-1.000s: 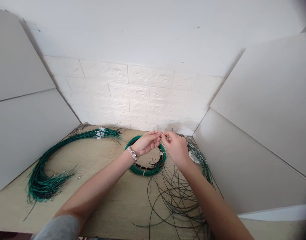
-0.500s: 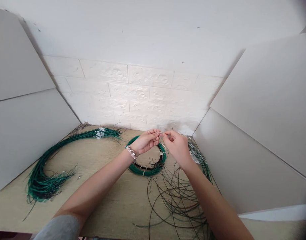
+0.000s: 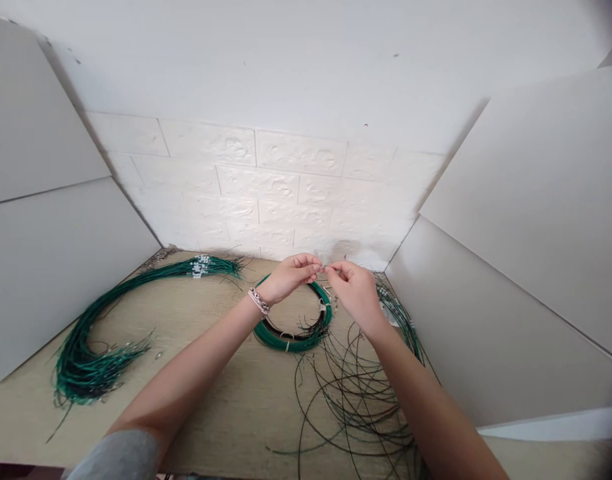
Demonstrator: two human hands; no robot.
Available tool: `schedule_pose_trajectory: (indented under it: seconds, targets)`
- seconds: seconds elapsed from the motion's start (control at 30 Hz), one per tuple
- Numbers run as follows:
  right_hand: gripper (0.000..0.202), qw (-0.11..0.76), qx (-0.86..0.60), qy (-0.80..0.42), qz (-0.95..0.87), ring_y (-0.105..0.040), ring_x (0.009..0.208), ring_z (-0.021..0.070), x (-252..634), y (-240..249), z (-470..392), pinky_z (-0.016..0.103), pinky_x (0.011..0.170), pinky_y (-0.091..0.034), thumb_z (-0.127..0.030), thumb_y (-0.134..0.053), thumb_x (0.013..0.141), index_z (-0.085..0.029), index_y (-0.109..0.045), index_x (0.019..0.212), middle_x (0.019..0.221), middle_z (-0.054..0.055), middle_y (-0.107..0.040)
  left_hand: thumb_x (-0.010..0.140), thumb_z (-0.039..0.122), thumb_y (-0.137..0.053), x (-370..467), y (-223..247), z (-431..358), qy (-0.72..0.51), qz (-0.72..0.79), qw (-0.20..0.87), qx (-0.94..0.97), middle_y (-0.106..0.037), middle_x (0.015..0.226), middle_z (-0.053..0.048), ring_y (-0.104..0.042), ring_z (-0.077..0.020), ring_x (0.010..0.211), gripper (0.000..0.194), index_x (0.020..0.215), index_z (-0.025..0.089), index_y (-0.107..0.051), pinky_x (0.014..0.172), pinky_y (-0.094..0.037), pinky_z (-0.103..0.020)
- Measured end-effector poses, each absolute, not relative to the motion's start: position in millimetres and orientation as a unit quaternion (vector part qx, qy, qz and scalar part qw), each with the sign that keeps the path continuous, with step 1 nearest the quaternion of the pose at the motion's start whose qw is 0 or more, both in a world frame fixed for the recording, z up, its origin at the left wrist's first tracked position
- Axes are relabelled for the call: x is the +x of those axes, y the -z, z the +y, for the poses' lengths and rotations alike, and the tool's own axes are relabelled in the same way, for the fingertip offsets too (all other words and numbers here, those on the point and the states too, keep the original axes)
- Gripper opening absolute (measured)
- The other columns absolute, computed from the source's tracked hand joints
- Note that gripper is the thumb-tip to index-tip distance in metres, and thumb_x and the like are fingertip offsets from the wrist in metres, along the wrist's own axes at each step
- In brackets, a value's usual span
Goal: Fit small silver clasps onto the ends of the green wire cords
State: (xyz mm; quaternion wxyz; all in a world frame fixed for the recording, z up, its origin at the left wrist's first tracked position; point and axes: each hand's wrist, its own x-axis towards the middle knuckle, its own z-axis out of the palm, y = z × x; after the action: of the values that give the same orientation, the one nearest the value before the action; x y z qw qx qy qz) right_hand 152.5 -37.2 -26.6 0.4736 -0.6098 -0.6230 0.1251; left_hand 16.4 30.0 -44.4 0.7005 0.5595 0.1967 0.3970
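My left hand [image 3: 289, 277] and my right hand [image 3: 355, 293] meet fingertip to fingertip above the far part of the table. Thumb and forefinger of each are pinched together on something too small to make out. Beneath them lies a tied coil of green and black wire [image 3: 291, 345], partly covered by my left hand. Loose dark wires [image 3: 356, 400] spread in loops under my right forearm. Beyond that forearm, a bundle of green wires [image 3: 403, 320] runs along the right panel.
At the left, a thick curved bundle of green wires [image 3: 86, 333] with white tags [image 3: 201, 265] lies on the table [image 3: 206, 400]. Pale panels stand on the left [image 3: 61, 267] and right [image 3: 486, 320]. A white brick-patterned wall [image 3: 256, 193] closes off the back.
My left hand has shifted slightly, its wrist a little up and left, and its lower fingers have curled in. My right hand stays nearly still, fingertips still close to the left ones.
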Motion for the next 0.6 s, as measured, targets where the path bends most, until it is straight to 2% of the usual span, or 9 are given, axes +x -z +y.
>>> schedule_pose_trajectory:
  seconds: [0.6]
  targets:
    - [0.02, 0.449, -0.616, -0.055, -0.644, -0.037, 0.044, 0.009, 154.1, 32.8, -33.3, 0.022, 0.049, -0.029, -0.031, -0.048, 0.072, -0.017, -0.062, 0.066, 0.045, -0.004, -0.046, 0.065, 0.029, -0.068, 19.5, 47.4, 28.2, -0.392, 0.205, 0.681, 0.583, -0.052, 0.065, 0.001, -0.043, -0.0048, 0.058, 0.024, 0.075, 0.01, -0.058, 0.058, -0.031, -0.021]
